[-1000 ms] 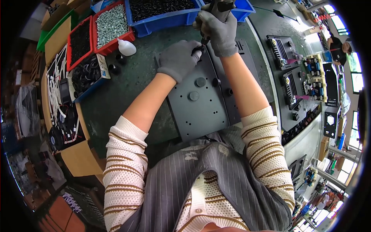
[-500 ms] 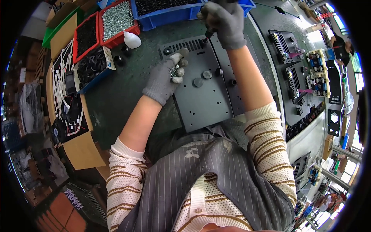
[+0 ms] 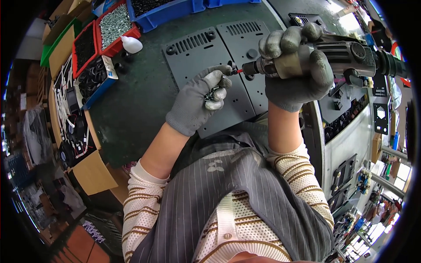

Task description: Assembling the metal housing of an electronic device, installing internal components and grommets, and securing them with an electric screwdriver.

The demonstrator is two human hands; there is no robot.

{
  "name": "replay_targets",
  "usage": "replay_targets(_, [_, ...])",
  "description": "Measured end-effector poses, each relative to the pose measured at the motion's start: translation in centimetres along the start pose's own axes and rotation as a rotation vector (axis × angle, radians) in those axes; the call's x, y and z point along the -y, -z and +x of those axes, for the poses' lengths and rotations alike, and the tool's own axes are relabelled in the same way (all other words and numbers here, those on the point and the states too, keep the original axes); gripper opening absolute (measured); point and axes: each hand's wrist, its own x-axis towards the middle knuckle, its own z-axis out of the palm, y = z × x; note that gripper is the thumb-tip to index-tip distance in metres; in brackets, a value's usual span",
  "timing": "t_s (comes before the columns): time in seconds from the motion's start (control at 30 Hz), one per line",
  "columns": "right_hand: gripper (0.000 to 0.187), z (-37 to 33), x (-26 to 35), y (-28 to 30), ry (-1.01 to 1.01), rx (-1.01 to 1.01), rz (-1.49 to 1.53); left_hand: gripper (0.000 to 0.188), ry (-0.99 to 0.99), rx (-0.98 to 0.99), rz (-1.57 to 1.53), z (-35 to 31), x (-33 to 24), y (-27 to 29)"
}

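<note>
1. Metal plates (image 3: 232,105): two, dark grey, side by side on the green table (image 3: 127,109), mid-scene; both have slots toward their far ends.
2. Left side: cardboard box (image 3: 93,173) with white cables (image 3: 64,107); just right of it, a box of black rings (image 3: 90,81).
3. Far left: red bin of silver screws (image 3: 113,49). White bottle (image 3: 131,44) stands just beside it.
4. Left hand (image 3: 195,101): grey glove, over the left plate. Lower fingers curled on loose screws (image 3: 210,97); thumb and forefinger nearly together at the drill's tip. Cannot tell what they pinch; too small.
5. Right hand (image 3: 296,90): grey glove, wrapped firmly round a power drill (image 3: 340,55), over the right plate. Drill roughly level; its red bit (image 3: 240,70) points left, toward the left fingertips.
6. Far right: another slotted dark panel (image 3: 307,19).
</note>
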Motion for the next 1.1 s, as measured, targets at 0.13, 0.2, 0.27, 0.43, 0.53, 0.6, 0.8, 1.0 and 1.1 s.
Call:
replay_targets(0.13, [0.038,-0.5,0.8,0.6,0.026,0.040,0.107,0.023,0.013,-0.008,0.052,0.4,0.9,-0.9])
replay_targets(0.2, [0.039,-0.7,1.2,1.2,0.045,0.191,0.146,0.025,0.089,0.051,0.009,0.6,1.3,-0.8])
replay_targets(0.27, [0.041,-0.8,1.9,1.7,0.057,0.220,0.145,0.028,0.165,0.143,-0.074,0.9,1.7,-0.2])
replay_targets(0.43, [0.036,-1.5,3.0,2.3,-0.011,-0.212,0.242,0.033,0.275,0.145,-0.045,1.0,1.1,-2.2])
replay_targets(0.53, [0.029,-1.4,3.7,5.1,-0.029,-0.346,0.299,0.035,0.029,-0.035,0.880,3.1,-0.8,-1.9])
replay_targets(0.6, [0.028,-1.5,3.6,6.0,-0.024,-0.459,0.248,0.036,-0.462,-0.153,1.837,4.5,-1.3,-1.7])
replay_targets(0.8, [0.030,-1.3,2.7,6.4,-0.052,-0.370,0.234,0.029,-0.380,-0.240,2.235,5.7,-2.1,-0.7])
replay_targets(1.0, [0.035,0.7,1.0,7.0,-0.116,-0.410,-0.114,0.031,-0.194,-0.291,2.074,7.0,-4.1,-2.7])
replay_targets(1.1, [0.033,3.4,-1.0,6.5,-0.087,-0.453,-0.201,0.034,-0.265,-0.307,1.871,9.9,-5.9,-1.1])
